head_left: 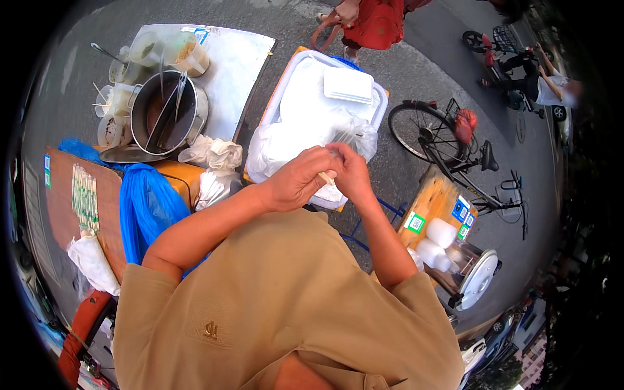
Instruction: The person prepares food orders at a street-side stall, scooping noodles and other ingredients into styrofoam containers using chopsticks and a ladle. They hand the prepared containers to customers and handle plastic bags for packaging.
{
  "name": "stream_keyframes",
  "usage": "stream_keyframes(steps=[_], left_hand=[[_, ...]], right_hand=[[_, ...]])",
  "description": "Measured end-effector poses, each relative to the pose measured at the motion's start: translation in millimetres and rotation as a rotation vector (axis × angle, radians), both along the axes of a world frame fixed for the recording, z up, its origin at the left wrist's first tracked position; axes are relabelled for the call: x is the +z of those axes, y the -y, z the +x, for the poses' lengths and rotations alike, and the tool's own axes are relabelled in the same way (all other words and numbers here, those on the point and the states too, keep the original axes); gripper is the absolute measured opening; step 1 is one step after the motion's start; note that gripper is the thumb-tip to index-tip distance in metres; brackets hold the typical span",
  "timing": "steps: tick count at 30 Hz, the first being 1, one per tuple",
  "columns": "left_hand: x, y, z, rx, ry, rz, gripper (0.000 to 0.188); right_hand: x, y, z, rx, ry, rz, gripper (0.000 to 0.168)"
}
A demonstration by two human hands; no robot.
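My left hand [298, 179] and my right hand [352, 171] meet above the near end of a white plastic tub [381, 109]. The left hand's curled fingers hold a short pale stick-like piece [325, 178]. Fingers of the right hand are bent against the left; what they hold is hidden. Just beyond the knuckles lies a clear plastic bag [358, 134], its contents unclear, partly covered by my hands. A closed white foam food box [348, 85] sits at the tub's far end. More thin white bags [268, 148] bunch at its left side.
Left are a divided metal pot [199, 117] with ladles, plastic jars [185, 54], a blue bag [146, 200] and wrapped chopsticks [85, 197] on a board. Right are a bicycle [426, 131] and a wooden board [429, 195] with white containers. Ahead stands a person with a red bag [374, 24]; a rider is farther right.
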State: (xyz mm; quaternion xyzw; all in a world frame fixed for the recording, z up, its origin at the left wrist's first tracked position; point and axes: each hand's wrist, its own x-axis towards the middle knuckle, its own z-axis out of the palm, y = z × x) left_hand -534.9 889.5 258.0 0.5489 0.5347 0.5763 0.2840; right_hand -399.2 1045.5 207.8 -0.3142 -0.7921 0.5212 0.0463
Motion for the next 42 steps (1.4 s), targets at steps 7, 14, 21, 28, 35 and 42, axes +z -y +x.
stream_keyframes(steps=[7,14,21,28,35,42], left_hand=[[-104.9,-39.7,-38.8,-0.139,-0.586,-0.531,0.013],[-137.3,-38.9,-48.9,0.160,-0.948,-0.527,0.026],[-26.3,17.7,-45.3,0.034,-0.398,-0.341,0.030],[-24.3,274.7,-186.1,1.260,-0.812,-0.557,0.021],[-86.3,533.0,-198.5,1.427,-0.810,-1.346,0.037],[-115.3,581.5,-219.7,1.290,-0.723,-1.172,0.030]], right_hand=[[-5.0,0.8,7.8,-0.148,-0.006,-0.024,0.021],[-6.9,5.7,1.8,-0.173,0.046,-0.035,0.020],[-12.3,2.7,-10.1,-0.067,0.022,0.070,0.024],[-16.4,9.2,-13.0,-0.026,0.003,0.014,0.028],[-12.9,3.5,-21.1,0.025,0.060,0.022,0.029],[2.6,16.0,-34.9,-0.029,0.153,0.151,0.028]])
